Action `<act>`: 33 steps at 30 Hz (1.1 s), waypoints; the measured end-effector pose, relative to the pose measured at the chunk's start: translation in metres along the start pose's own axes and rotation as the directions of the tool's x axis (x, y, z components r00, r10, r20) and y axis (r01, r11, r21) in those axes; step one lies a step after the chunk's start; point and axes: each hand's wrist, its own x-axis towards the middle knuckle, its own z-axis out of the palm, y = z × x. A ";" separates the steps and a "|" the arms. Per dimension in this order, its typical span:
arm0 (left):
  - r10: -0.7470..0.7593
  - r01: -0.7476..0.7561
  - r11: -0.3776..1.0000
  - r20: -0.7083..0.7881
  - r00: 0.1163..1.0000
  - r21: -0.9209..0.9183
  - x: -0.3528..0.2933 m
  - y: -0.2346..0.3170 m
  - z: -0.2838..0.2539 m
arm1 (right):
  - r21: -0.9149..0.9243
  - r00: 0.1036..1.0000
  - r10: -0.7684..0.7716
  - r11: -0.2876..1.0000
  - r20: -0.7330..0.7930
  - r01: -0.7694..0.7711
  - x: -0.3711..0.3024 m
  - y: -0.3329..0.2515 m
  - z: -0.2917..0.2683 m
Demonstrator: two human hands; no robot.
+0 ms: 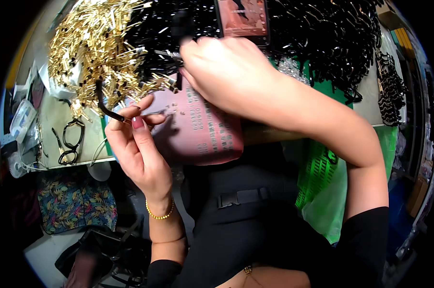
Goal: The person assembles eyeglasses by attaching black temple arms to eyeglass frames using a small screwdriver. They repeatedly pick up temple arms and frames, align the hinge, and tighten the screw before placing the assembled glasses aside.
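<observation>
My left hand (142, 149) is closed in a pinch on a thin curved black piece (106, 103) that looks like an eyeglass temple arm; its bent end rises past the fingertips. A pink mat (178, 139) with printed writing lies beneath both hands. Over its far edge, my right hand (226, 72) is closed beside a heap of shiny black pieces (154, 29). The right fingers are curled away from view, hiding anything in them. To their left spreads a large pile of gold-coloured slim metal pieces (92, 43).
A phone (244, 19) with a lit screen stands at the far middle. More black curved pieces (332, 43) are heaped right of it, near a small silver pile (291, 68). Black-handled scissors (73, 137) lie left; green plastic (327, 192) hangs at the right.
</observation>
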 end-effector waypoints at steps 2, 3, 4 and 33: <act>0.105 -0.088 0.981 -0.091 0.990 0.173 0.011 -0.011 -0.013 | -0.052 0.997 0.031 0.998 0.075 -0.027 0.028 0.003 0.018; 0.149 -0.107 0.952 -0.130 0.980 0.287 0.016 -0.012 -0.019 | -0.083 0.991 0.041 0.996 0.126 -0.031 0.035 0.003 0.022; 0.150 -0.093 0.916 -0.118 0.982 0.391 0.020 -0.012 -0.028 | -0.072 0.984 0.070 0.996 0.162 -0.059 0.038 0.001 0.022; -0.281 0.279 0.957 0.018 0.959 0.082 0.045 -0.026 -0.034 | 0.654 0.681 0.409 0.228 0.608 -0.721 -0.151 0.006 -0.088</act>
